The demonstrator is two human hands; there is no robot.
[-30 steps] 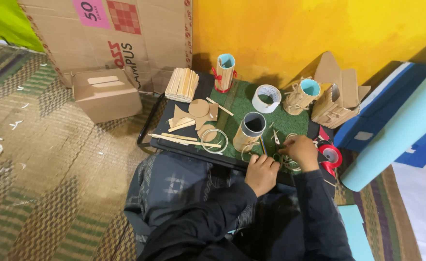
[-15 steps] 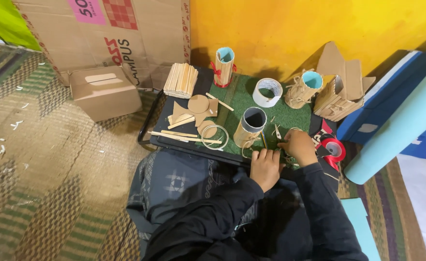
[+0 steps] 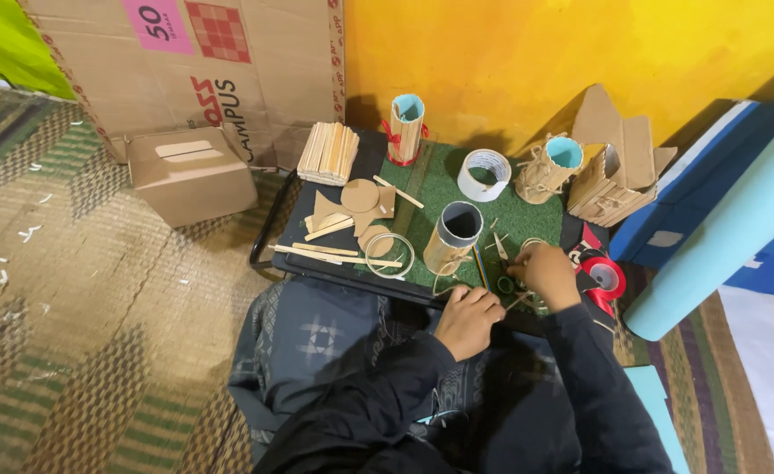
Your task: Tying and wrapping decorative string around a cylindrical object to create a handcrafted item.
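My left hand (image 3: 468, 318) rests at the front edge of a black tray table (image 3: 292, 235), its fingers curled; nothing shows in it. My right hand (image 3: 545, 272) lies on the green mat (image 3: 439, 189), fingertips bunched next to small scissors (image 3: 501, 268) and a pencil (image 3: 480, 266). What the fingers pinch is too small to tell. Just left of the hands stands a stick-clad tube (image 3: 453, 237) with a dark open top. Both arms wear black sleeves.
On the tray lie flat wooden sticks (image 3: 334, 254), a stack of sticks (image 3: 328, 152), card discs (image 3: 360, 195), a ring (image 3: 389, 254), a white tape roll (image 3: 483, 174) and two decorated tubes (image 3: 405, 127) (image 3: 548, 167). A red tape roll (image 3: 604, 276), cardboard boxes (image 3: 189, 171) and a woven mat (image 3: 79, 351) surround it.
Both hands stay at the tray's front edge with only slight shifts. The view has moved a little.
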